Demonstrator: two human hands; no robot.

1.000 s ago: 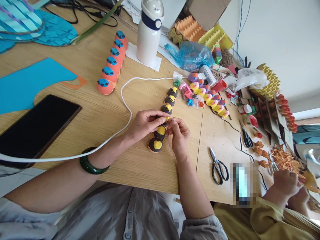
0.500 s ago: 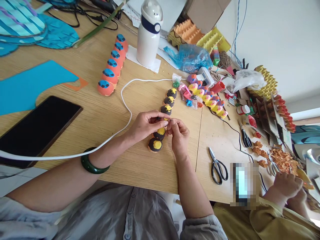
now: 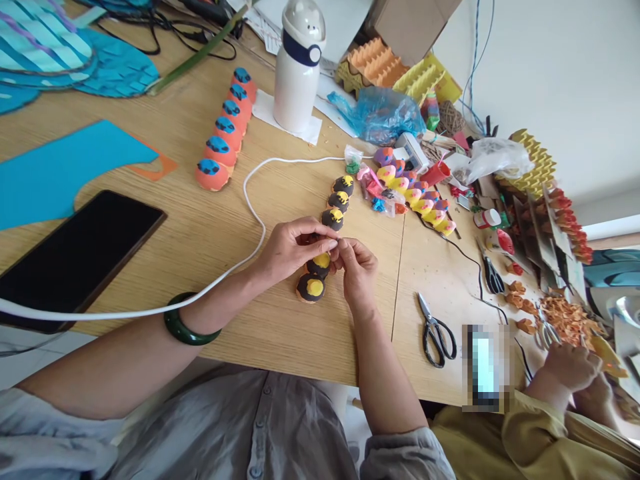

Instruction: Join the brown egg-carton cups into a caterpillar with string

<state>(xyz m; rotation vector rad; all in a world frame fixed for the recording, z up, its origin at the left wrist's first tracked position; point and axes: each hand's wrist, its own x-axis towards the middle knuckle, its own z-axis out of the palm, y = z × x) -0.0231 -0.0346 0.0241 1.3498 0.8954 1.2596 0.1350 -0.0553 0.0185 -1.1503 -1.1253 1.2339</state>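
A row of dark egg-carton cups (image 3: 332, 219) topped with yellow lies on the wooden table in front of me, its middle hidden by my hands. My left hand (image 3: 295, 250) is over that row, thumb and forefinger pinched together. Close against its fingertips, my right hand (image 3: 357, 263) is also pinched. Whatever sits between the fingertips is too small to make out. Farther left stands a similar row of orange cups (image 3: 235, 130) with blue tops. To the right lies a cluster of yellow and purple cups (image 3: 415, 193) beside small bags of coloured clay.
A white cable (image 3: 255, 207) loops over the table and across my left forearm. A phone (image 3: 75, 260) and blue sheet (image 3: 75, 167) lie left; a white bottle (image 3: 296, 87) stands behind. Black-handled scissors (image 3: 435, 333) lie right, near another person's hands (image 3: 570, 370).
My pinched hands shift only slightly, with the left fingertips a little lower over the row. The other person's hands move slightly left and down. The rows of cups stay in place.
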